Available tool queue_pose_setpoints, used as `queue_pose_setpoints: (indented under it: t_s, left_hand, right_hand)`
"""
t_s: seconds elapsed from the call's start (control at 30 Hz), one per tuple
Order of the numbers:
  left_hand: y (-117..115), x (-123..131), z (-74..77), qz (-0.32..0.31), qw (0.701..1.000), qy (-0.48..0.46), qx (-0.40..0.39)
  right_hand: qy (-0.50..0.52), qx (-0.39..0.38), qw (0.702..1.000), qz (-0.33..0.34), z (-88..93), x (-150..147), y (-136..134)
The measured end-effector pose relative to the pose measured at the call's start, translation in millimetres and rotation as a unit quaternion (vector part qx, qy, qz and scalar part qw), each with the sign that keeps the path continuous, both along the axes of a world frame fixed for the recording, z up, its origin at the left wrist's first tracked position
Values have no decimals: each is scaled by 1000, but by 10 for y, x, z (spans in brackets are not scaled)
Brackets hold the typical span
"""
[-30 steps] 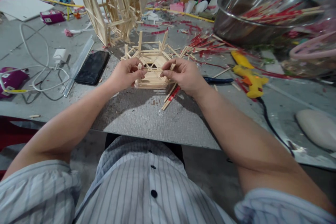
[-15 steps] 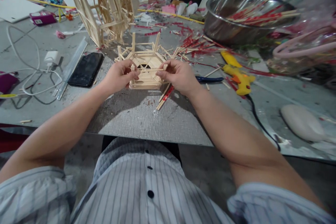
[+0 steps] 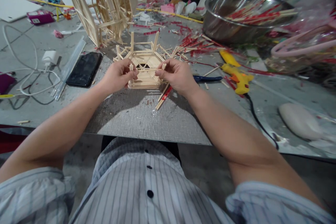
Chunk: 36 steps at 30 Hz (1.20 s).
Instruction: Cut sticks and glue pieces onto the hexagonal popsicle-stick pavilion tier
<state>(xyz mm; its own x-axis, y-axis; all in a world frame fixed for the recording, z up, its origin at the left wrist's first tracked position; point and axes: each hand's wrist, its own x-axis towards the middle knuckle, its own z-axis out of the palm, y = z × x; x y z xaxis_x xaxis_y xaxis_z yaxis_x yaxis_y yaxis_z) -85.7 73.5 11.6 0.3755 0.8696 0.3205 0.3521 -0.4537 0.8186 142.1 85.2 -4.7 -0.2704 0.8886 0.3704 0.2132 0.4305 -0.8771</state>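
A many-sided frame of wooden sticks (image 3: 145,83) sits on the grey table, with short upright posts around its rim. My left hand (image 3: 119,75) pinches one end of a thin wooden stick (image 3: 147,70) at the frame's near left post. At the near right post, my right hand (image 3: 176,74) pinches the stick's other end. The stick lies level between the two posts, above the frame's base. Below my right hand, a few loose chopsticks (image 3: 163,98) with a red wrapper piece lie partly under the frame.
A taller stick structure (image 3: 98,29) stands behind. To the left are a black phone (image 3: 84,69) and a white charger (image 3: 50,57) with its cable. On the right lie blue-handled pliers (image 3: 207,78), a yellow glue gun (image 3: 241,80) and a steel basin (image 3: 217,29) holding wrapped chopsticks.
The whole view has shifted very slightly. Both hands keep their pinch on the stick, at the same place on the frame.
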Motion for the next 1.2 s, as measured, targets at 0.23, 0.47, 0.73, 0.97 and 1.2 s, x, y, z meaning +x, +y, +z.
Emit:
queue_pose_setpoints:
  t_s: [0.23,0.47,0.73,0.97,1.2]
  left_hand:
    - [8,-1,-19,13,1000,6,0]
    - [15,-11,-30,4,1000,3,2]
    - [17,-22,-50,23,1000,15,15]
    - [18,-23,-55,12,1000,-2,15]
    - [3,-5,-58,27,999,5,21]
  right_hand:
    - [1,-1,1000,-4,-15,-10,7]
    - [10,1,1000,-1,-17,-12,16]
    - [-14,4,1000,4,22,4,-10]
    - [-3,3,1000,-7,7,-7,-16]
    - [4,0,1000,-19,1,-22,-9]
